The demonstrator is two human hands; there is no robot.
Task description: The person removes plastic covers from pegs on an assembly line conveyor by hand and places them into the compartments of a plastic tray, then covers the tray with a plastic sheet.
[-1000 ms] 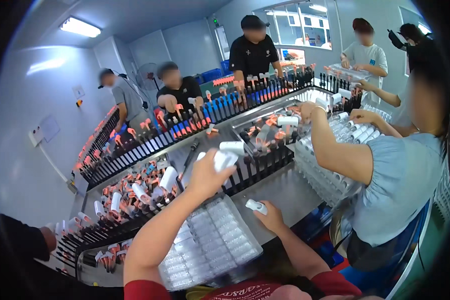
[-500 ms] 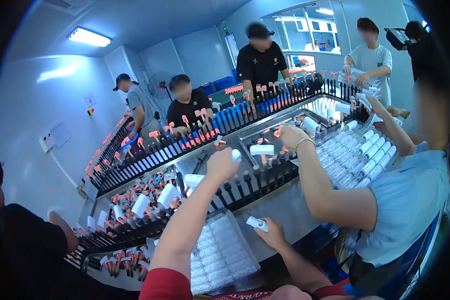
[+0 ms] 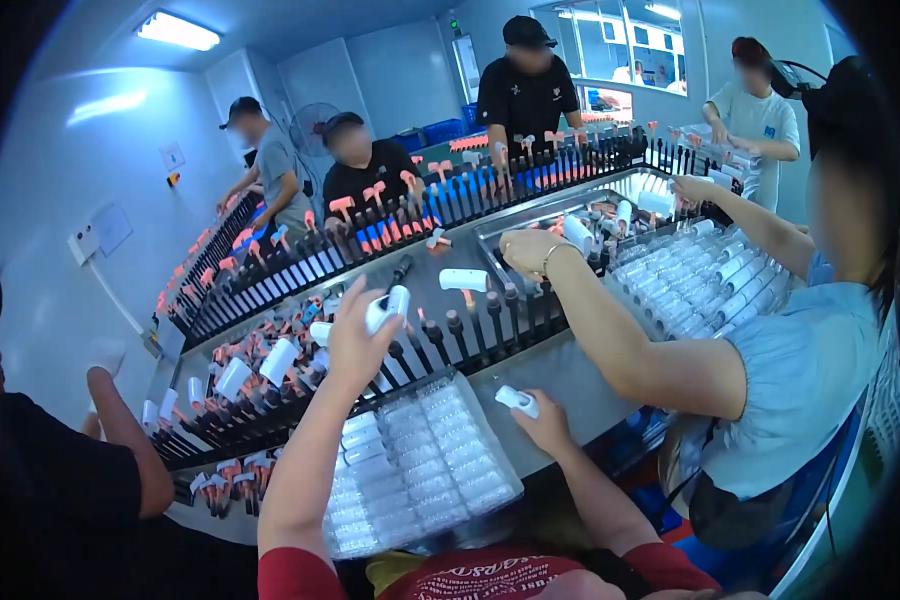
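My left hand (image 3: 358, 345) is raised over the near row of black pegs, its fingers and thumb around a glossy white plastic housing (image 3: 388, 310). Lower and to the right, my right hand (image 3: 543, 425) grips another short white housing (image 3: 516, 401) with an opening at its end. Between my forearms lies a clear plastic blister tray (image 3: 450, 440) with rows of cells. Several white cylindrical pieces (image 3: 363, 440) fill cells on its left side. One more white housing (image 3: 464, 280) sits on a peg with a coral piece under it.
Black peg racks (image 3: 490, 325) run along the metal bench. A heap of coral and grey parts (image 3: 260, 340) lies at left. On the right, a co-worker's arm (image 3: 610, 330) reaches across beside a second blister tray (image 3: 670, 285). Other people stand around the bench.
My left hand has moved left and nearer with the white housing, away from the middle of the bench. My right hand stays about where it was. The tray's left cells now show.
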